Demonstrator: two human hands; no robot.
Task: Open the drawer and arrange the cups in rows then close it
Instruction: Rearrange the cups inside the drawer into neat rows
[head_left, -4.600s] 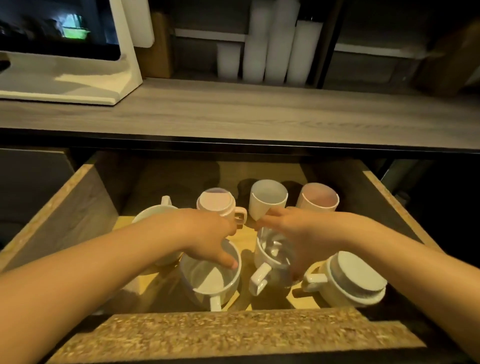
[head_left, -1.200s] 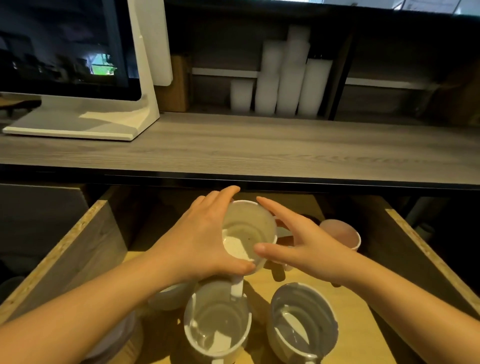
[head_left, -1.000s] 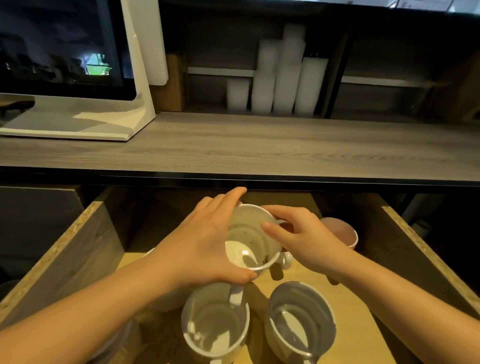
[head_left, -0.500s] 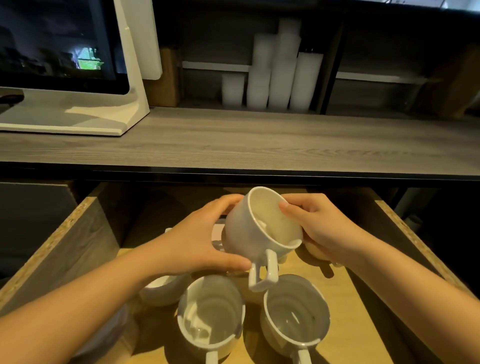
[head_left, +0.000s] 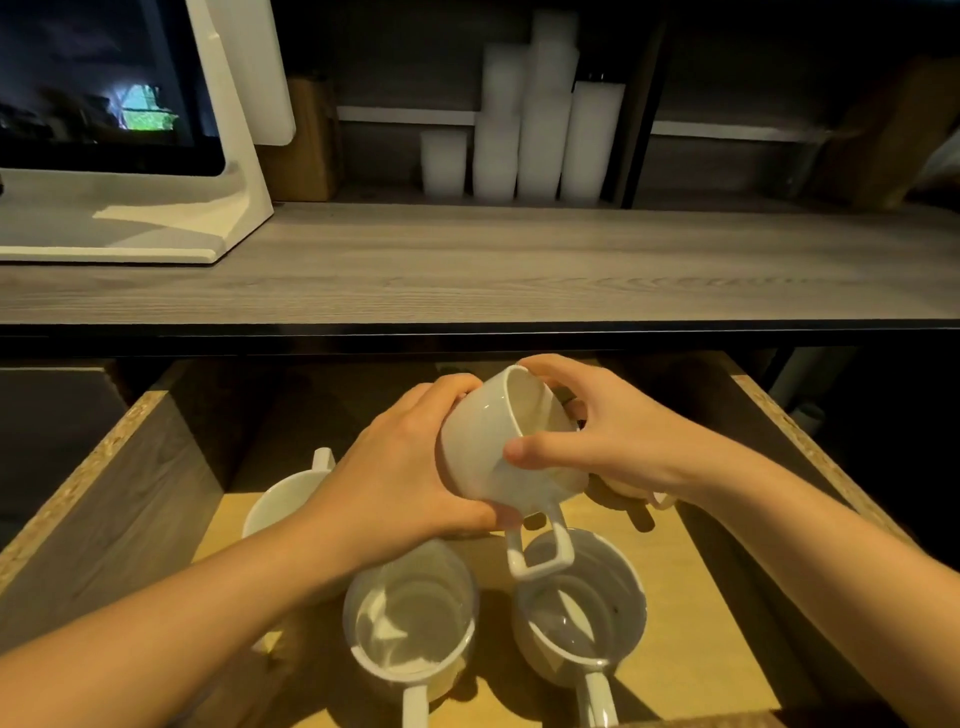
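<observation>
Both hands, left hand (head_left: 400, 467) and right hand (head_left: 613, 441), clasp a tilted white cup (head_left: 498, 441) above the open drawer (head_left: 130, 467); arranging continues, and setting it upright behind the two front cups (head_left: 410, 623) appears next.

Grey wood-grain countertop (head_left: 493, 265) with a dark front edge, spanning the full width above the grip. White monitor stand (head_left: 156, 228) and dark screen (head_left: 93, 78) up-left of the grip, resting on the counter. Stacked white cups (head_left: 524, 119) on a recessed shelf straight above. Brown wooden block (head_left: 306, 140) just left of the stacks. Dim, warm lighting; deep shadow below the counter edge.
</observation>
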